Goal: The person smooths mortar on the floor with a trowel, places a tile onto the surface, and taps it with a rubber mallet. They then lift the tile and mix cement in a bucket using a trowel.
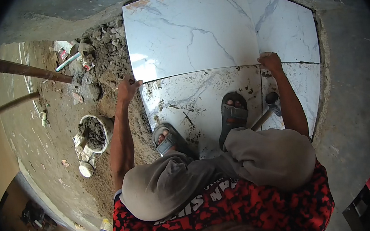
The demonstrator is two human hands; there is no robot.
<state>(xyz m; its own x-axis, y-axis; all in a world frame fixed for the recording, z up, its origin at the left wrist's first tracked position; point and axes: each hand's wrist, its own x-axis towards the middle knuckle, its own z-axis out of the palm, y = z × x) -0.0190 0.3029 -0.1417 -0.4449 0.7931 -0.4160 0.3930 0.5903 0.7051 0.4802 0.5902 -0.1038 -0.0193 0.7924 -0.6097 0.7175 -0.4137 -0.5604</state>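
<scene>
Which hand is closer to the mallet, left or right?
Right. The right hand is just ahead of the head of the mallet, at the tile seam. The left hand is well off to its left, at the front tile's near-left corner.

Count from my squat. Marbled tiles [189,29]: four, 12 to 2 o'clock, two in the far row, two in the near. My hands: two, left hand [127,91] at 11, right hand [272,63] at 1. Sandals [233,115]: two, between 10 and 1. Mallet [272,98]: one, at 1. Bucket [107,144]: one, at 10. Poles [27,71]: two, also 10.
</scene>
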